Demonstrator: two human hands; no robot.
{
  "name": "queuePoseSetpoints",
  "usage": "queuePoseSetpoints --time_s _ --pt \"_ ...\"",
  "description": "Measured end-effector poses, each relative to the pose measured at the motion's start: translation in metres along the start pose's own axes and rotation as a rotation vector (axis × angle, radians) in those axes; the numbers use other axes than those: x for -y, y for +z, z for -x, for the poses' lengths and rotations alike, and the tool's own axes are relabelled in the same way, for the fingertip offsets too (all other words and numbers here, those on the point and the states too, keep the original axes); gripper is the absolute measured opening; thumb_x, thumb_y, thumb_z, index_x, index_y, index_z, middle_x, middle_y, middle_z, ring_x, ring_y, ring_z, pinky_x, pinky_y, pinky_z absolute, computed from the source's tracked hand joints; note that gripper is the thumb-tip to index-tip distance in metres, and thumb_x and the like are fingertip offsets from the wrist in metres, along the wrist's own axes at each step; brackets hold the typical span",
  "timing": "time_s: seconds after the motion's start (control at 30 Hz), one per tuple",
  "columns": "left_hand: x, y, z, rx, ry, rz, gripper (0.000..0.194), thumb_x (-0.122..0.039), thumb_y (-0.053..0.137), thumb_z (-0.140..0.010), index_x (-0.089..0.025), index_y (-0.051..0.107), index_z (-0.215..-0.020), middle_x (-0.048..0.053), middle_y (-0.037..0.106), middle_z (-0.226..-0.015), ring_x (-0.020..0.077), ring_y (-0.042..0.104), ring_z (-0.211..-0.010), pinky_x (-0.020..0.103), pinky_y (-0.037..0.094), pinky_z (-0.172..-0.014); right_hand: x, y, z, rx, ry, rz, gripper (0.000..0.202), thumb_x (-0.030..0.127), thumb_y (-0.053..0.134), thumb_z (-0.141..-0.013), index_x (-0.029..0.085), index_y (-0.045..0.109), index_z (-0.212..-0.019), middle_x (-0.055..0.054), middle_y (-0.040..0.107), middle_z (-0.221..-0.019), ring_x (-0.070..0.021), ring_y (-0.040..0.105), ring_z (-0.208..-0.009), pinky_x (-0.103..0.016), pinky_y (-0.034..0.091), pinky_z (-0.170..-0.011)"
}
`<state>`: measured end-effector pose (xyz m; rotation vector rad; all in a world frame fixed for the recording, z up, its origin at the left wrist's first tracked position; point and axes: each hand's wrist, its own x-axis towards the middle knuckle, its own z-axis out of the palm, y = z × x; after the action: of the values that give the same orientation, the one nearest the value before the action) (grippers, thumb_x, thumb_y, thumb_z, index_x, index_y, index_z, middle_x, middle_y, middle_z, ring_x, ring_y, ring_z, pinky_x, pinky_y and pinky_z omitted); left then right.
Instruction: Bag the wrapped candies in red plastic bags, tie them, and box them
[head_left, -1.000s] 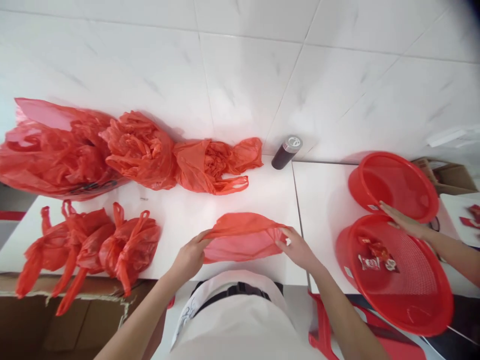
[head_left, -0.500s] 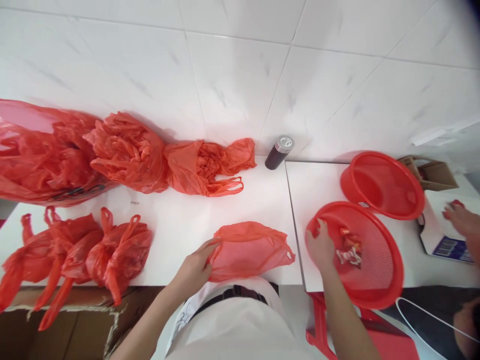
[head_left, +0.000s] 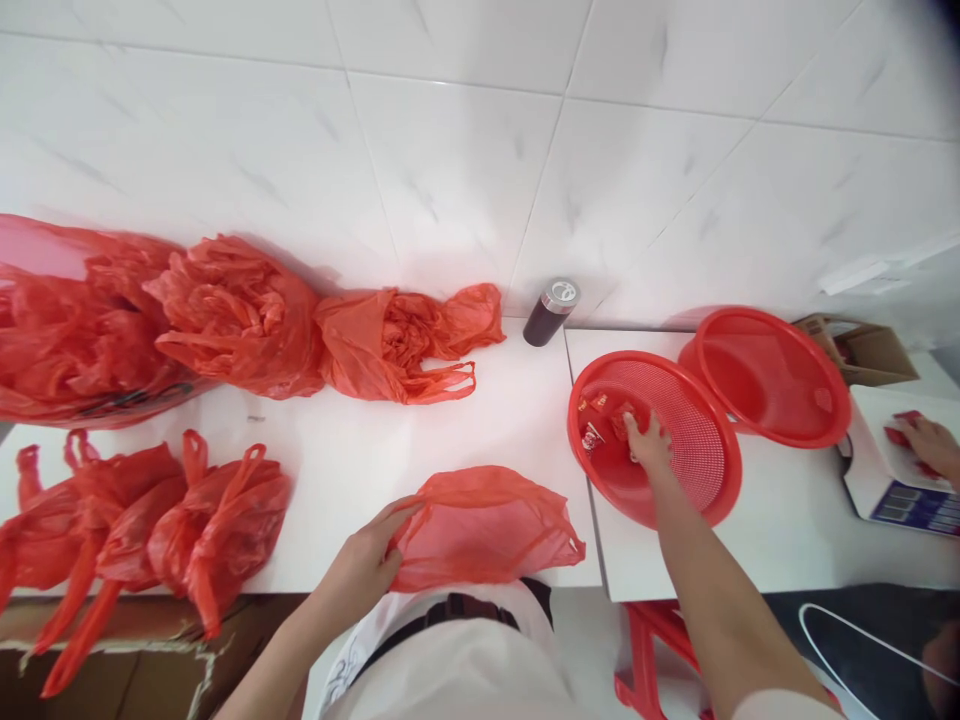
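My left hand (head_left: 367, 552) pinches the left edge of a thin red plastic bag (head_left: 487, 530), whose mouth gapes at the table's front edge. My right hand (head_left: 649, 440) reaches inside a red perforated plastic basket (head_left: 709, 450), its fingers spread beside small red wrapped packets (head_left: 621, 418). One fingertip appears to touch a packet. A white-and-red packet (head_left: 591, 438) lies against the basket's left side.
A second red basin (head_left: 772, 375) stands behind the basket. A dark tumbler (head_left: 551, 312) is by the wall. Tied red bags (head_left: 240, 505) and bunched bags (head_left: 240, 320) fill the left. At right, a co-worker's hand (head_left: 930, 445) rests over a white box (head_left: 874, 440).
The basket has shifted left and back, away from me. My right hand has left its rim and gone in among the packets. My left hand keeps hold of the bag.
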<state>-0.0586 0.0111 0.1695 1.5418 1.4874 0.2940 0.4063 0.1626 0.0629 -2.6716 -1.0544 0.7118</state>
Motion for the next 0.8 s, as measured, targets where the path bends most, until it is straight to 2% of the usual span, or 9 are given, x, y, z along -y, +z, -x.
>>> queuePoseSetpoints --time_s 0.07,0.17,0.23,0.3,0.4,0.53,0.63,0.7,0.8 --pt "-0.003 0.001 -0.003 -0.004 -0.021 -0.012 0.076 -0.002 0.036 -0.066 -0.032 0.056 -0.134 -0.002 0.049 -0.145 0.0196 0.053 -0.127 0.033 0.041 -0.107 0.006 0.011 -0.012 0.025 0.018 0.003 0.095 0.077 0.023 -0.084 0.015 0.011 -0.155 -0.033 0.018 -0.152 -0.0494 0.027 -0.136 -0.068 0.029 -0.098" --pt "-0.008 0.003 -0.009 0.004 -0.028 -0.03 0.076 -0.002 0.037 -0.067 -0.031 0.056 -0.134 -0.002 0.05 -0.145 0.0205 0.053 -0.128 0.034 0.041 -0.108 0.026 0.036 -0.019 0.048 -0.037 0.025 0.092 0.08 0.031 -0.08 0.029 0.012 -0.154 -0.022 0.01 -0.158 -0.0543 0.015 -0.138 -0.075 0.024 -0.097" --pt "-0.012 0.004 -0.013 0.013 -0.025 -0.039 0.075 -0.002 0.037 -0.067 -0.03 0.057 -0.134 -0.001 0.051 -0.144 0.0206 0.053 -0.128 0.034 0.041 -0.108 0.038 0.049 -0.019 0.054 -0.149 0.087 0.085 0.077 0.039 -0.081 0.035 0.019 -0.152 -0.015 0.008 -0.16 -0.055 0.011 -0.138 -0.077 0.02 -0.097" --pt "-0.013 0.005 -0.018 0.015 -0.032 -0.041 0.074 -0.002 0.037 -0.067 -0.03 0.057 -0.133 -0.002 0.051 -0.144 0.0201 0.054 -0.127 0.032 0.043 -0.106 0.039 0.055 -0.015 0.053 -0.347 0.179 0.074 0.069 0.041 -0.085 0.035 0.028 -0.15 -0.014 0.011 -0.159 -0.0533 0.013 -0.138 -0.076 0.019 -0.098" --pt "-0.011 0.004 -0.022 0.012 -0.052 -0.029 0.074 -0.002 0.037 -0.069 -0.031 0.055 -0.134 -0.002 0.049 -0.146 0.019 0.054 -0.125 0.03 0.045 -0.103 0.02 0.052 -0.004 0.071 -0.653 0.29 0.059 0.056 0.041 -0.091 0.033 0.037 -0.146 -0.013 0.018 -0.157 -0.0477 0.018 -0.139 -0.07 0.023 -0.101" --pt "-0.008 0.004 -0.025 0.009 -0.079 -0.014 0.075 -0.002 0.037 -0.07 -0.031 0.052 -0.137 -0.002 0.047 -0.147 0.0198 0.05 -0.13 0.032 0.041 -0.107 -0.021 0.039 0.009 0.139 -0.846 0.385 0.055 0.046 0.048 -0.09 0.033 0.042 -0.143 -0.011 0.017 -0.158 -0.042 0.018 -0.141 -0.061 0.027 -0.104" --pt "-0.009 0.005 -0.026 0.022 -0.091 0.009 0.074 -0.003 0.037 -0.07 -0.031 0.052 -0.137 -0.001 0.046 -0.148 0.0214 0.05 -0.129 0.034 0.043 -0.106 -0.043 0.036 0.009 0.133 -0.999 0.53 0.057 0.043 0.053 -0.088 0.033 0.043 -0.143 -0.009 0.019 -0.158 -0.0408 0.014 -0.142 -0.06 0.025 -0.107" --pt "-0.012 0.006 -0.027 0.036 -0.099 0.026 0.074 -0.003 0.037 -0.071 -0.03 0.051 -0.138 0.0 0.045 -0.149 0.0219 0.051 -0.128 0.036 0.044 -0.105 -0.046 0.038 0.003 0.095 -1.041 0.621 0.055 0.041 0.053 -0.089 0.034 0.044 -0.142 -0.009 0.024 -0.157 -0.0407 0.018 -0.141 -0.06 0.025 -0.106" --pt "-0.014 0.008 -0.031 0.057 -0.092 0.039 0.074 -0.003 0.036 -0.072 -0.029 0.049 -0.139 0.0 0.043 -0.15 0.0217 0.049 -0.13 0.038 0.039 -0.109 -0.034 0.044 -0.011 0.048 -0.968 0.609 0.048 0.034 0.051 -0.09 0.033 0.05 -0.138 -0.011 0.031 -0.154 -0.0404 0.034 -0.13 -0.057 0.035 -0.098"
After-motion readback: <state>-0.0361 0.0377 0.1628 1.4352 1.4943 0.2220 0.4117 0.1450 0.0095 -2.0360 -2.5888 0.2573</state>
